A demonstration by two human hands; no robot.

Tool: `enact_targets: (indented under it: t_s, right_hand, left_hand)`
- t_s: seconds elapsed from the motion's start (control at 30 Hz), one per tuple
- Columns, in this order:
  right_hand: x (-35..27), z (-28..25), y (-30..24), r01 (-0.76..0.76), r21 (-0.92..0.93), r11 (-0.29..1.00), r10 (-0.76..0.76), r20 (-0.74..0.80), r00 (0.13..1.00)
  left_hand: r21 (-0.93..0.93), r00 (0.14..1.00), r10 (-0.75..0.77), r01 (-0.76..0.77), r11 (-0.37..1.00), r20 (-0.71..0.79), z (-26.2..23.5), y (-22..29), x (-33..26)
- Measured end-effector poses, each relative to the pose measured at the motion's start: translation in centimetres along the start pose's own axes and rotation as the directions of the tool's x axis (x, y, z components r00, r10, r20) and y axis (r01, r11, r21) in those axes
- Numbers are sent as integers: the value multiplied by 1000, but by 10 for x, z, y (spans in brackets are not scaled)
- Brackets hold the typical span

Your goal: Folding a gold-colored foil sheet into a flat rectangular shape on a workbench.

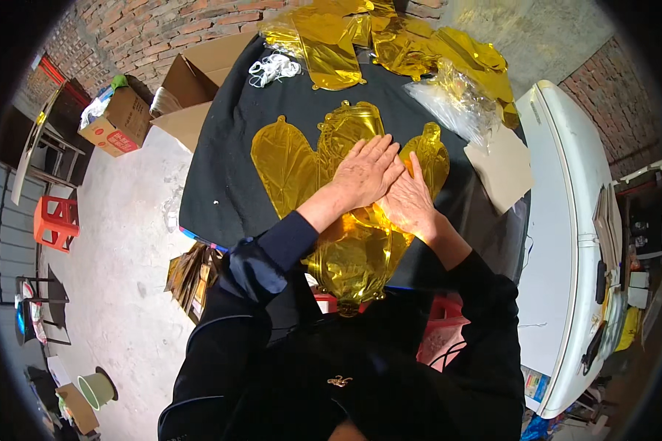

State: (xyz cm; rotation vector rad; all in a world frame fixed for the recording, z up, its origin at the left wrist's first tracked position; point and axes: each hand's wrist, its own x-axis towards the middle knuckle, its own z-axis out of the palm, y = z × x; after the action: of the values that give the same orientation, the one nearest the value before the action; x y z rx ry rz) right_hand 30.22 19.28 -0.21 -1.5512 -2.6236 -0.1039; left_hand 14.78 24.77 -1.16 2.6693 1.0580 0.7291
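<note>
Flat gold foil balloons (pixel 287 158) lie overlapping on a table with a black cloth (pixel 224 173), one pointing left, one right and one running down the middle over the near edge. My left hand (pixel 364 173) rests flat on the middle foil, fingers stretched out and pointing up and right. Beside it, my right hand (pixel 408 198) presses on the foil too, its thumb apart. The left fingers partly cover the right hand's fingertips. Neither hand grips anything that I can see, though what lies beneath the palms is hidden.
More gold foil balloons (pixel 331 55) spread along the far edge, with white string (pixel 273 69) at the left. Clear plastic bags (pixel 456 103) and a cardboard sheet (pixel 500 169) lie at right, beside a white fridge-like cabinet (pixel 548 242). Cardboard boxes (pixel 118 121) and a red stool (pixel 56 223) stand left.
</note>
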Motion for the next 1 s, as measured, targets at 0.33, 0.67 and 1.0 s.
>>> enact_targets:
  t_s: [0.33, 0.67, 1.0]
  right_hand:
    - [-4, -3, 0, -12, 38, 999, 13, -45, 999]
    - [-4, -1, 3, -34, -23, 999, 33, -39, 999]
    - [-3, -2, 3, -25, -7, 1000, 25, -5, 1000]
  left_hand:
    - [299, 991, -122, 135, 945, -62, 10, -48, 11]
    - [351, 987, -1, 58, 935, -158, -11, -39, 0]
    - [219, 1000, 26, -27, 975, 5, -11, -12, -47]
